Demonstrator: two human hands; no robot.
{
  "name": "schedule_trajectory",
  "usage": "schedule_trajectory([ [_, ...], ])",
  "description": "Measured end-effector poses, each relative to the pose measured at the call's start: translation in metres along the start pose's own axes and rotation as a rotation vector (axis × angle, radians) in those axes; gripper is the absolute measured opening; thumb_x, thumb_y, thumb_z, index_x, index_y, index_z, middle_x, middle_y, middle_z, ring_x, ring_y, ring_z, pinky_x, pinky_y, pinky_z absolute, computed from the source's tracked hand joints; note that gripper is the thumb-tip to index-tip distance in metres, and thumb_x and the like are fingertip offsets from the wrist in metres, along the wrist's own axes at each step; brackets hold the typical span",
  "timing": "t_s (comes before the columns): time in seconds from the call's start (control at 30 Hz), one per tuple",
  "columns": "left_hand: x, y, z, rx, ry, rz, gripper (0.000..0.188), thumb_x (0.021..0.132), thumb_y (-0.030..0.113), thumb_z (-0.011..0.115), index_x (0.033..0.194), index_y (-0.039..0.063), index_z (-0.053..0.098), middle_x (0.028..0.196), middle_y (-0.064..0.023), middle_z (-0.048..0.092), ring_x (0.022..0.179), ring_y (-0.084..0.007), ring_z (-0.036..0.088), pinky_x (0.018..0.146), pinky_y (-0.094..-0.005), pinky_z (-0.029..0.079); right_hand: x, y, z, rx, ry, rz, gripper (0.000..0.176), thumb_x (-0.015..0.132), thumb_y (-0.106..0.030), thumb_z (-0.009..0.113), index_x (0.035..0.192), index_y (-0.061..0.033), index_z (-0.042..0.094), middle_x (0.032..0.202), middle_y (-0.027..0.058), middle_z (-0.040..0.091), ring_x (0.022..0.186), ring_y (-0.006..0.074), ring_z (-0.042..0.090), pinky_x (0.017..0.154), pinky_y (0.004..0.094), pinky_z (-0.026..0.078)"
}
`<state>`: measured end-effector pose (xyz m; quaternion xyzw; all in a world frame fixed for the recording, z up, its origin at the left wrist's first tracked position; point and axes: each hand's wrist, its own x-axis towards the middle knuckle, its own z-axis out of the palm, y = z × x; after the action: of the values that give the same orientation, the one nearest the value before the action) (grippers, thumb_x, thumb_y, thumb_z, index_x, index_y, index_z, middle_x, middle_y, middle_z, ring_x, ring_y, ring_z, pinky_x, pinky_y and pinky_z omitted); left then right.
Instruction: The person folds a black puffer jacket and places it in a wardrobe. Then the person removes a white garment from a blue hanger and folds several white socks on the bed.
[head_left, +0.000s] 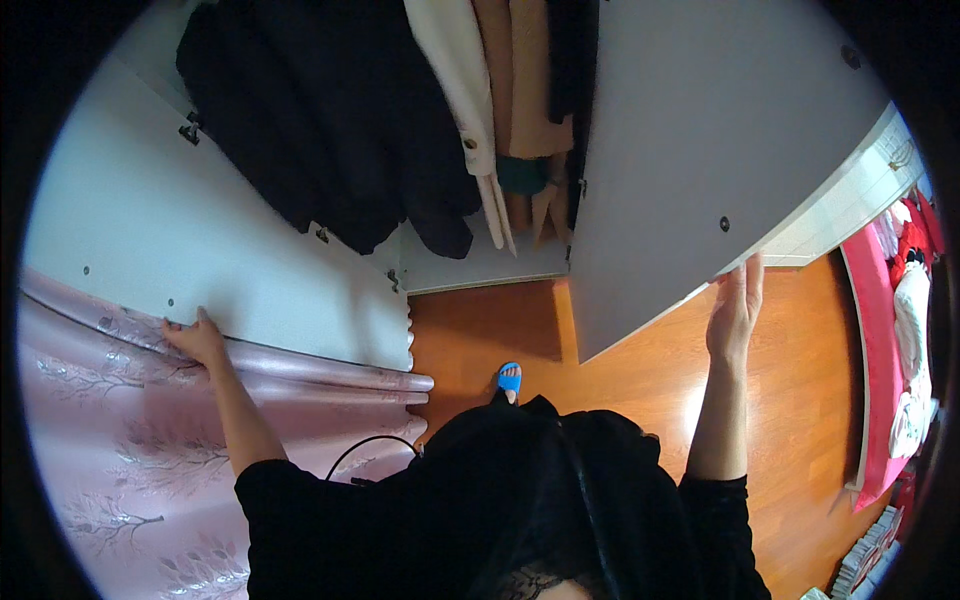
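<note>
Both white doors of a wardrobe stand swung out, one on each side of me. My left hand (196, 337) is at the outer edge of the left wardrobe door (247, 300), its thumb against the inner face. On the other side, my right hand (735, 311) grips the edge of the right wardrobe door (660, 172), with part of the fingers hidden behind it. Between the doors hang dark coats (322, 112), a cream garment (454, 82) and a tan garment (529, 82). A dark green item (523, 175) shows below the tan one.
A pink curtain (135, 450) with a branch pattern hangs along the left, close to the door edge. Orange-brown wooden flooring (795, 390) runs underfoot, where one blue slipper (509, 376) shows. At the far right is a pink-covered bed (874, 315) with red and white fabrics.
</note>
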<state>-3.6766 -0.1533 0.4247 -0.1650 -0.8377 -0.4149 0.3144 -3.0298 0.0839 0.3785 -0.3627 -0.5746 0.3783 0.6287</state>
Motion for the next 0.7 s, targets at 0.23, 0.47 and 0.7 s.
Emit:
schedule_trajectory([
  [0.23,0.055,-0.07,0.001,-0.133,0.061,-0.085,0.052,0.078,0.04,0.067,0.099,-0.005,0.051,0.091,-0.0127,0.054,0.081,-0.0225,0.052,0.074,-0.0323,0.043,0.013,-0.012,0.005,-0.007,-0.055,-0.133,0.044,0.089,0.001,0.047,0.131,0.0072,0.034,0.13,0.0143,0.044,0.122,0.0209,0.04,0.101,0.0326,0.031],
  [0.47,-0.005,0.001,-0.016,-0.185,0.204,0.288,0.02,0.083,0.015,0.063,0.089,-0.002,0.056,0.091,-0.0121,0.055,0.08,-0.0248,0.049,0.077,-0.0323,0.04,0.015,-0.054,0.031,0.356,-0.319,-0.083,0.056,0.076,0.003,0.043,0.131,0.004,0.033,0.122,0.0111,0.046,0.116,0.018,0.042,0.097,0.0328,0.034],
  [0.7,-0.032,0.076,-0.002,-0.532,-0.012,0.434,0.025,0.077,0.001,0.064,0.066,0.0,0.042,0.085,-0.0119,0.048,0.076,-0.0239,0.046,0.068,-0.0335,0.038,0.02,-0.059,0.09,0.677,-0.751,0.3,0.039,0.071,0.003,0.064,0.103,-0.0099,0.048,0.103,0.0051,0.043,0.095,0.017,0.046,0.081,0.0328,0.04],
])
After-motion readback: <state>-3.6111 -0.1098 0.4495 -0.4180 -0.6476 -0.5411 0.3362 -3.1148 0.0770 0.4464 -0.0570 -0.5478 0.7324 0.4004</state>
